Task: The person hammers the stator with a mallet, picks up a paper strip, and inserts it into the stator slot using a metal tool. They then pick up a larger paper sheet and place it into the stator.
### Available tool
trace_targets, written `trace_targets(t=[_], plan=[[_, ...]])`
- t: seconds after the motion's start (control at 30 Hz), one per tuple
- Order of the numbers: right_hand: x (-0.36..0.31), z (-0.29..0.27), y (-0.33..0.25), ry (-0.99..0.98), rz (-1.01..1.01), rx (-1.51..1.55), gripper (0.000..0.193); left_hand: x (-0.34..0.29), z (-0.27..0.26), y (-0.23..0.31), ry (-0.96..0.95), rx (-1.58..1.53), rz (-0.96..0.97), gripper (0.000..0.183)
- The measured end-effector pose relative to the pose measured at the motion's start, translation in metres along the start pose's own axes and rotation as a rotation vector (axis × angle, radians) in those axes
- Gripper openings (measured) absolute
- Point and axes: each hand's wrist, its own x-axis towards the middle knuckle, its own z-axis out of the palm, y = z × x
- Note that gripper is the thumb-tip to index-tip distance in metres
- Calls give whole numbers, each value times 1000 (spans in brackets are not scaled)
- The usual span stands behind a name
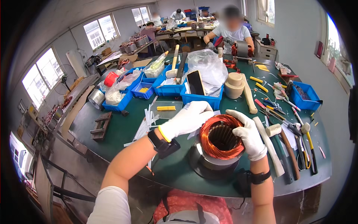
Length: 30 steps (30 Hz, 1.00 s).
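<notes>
In front of me a motor stator (pixel 210 164) stands upright on the table, a thick ring of copper windings (pixel 209 146) bulging from its top. Slots line its dark bore. My right hand (pixel 250 135), in a white glove, grips the right side of the windings, with finger parts reaching over the rim toward the bore. At the upper left of the ring is my gloved left hand (pixel 189 120), its fingers bent and pressed together; whatever they pinch is hidden. A whitish sheet (pixel 193 134) shows below that hand, beside the stator.
Blue bins (pixel 203 100) line the back; one bears a phone (pixel 195 83). White paper strips (pixel 143 128) and yellow sticks (pixel 166 108) lie left. Mallets (pixel 274 130), pliers and scissors (pixel 301 149) crowd the right. Opposite, a person (pixel 233 33) handles another stator (pixel 243 49).
</notes>
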Motion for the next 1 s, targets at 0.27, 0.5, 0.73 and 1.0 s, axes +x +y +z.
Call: trace_targets(t=[0.27,0.5,0.73,1.0], plan=[[3,0,7,-2,-97,-107,62,-12,-15,-5,-55,7,-49,22],[12,-6,15,16,-132,-83,52,5,-12,8,-117,-53,-220,19],[9,-8,17,99,-205,-232,49,-9,-2,-18,70,-346,-164,13],[2,-12,22,80,-227,-157,46,15,-11,0,-141,-195,-188,22]])
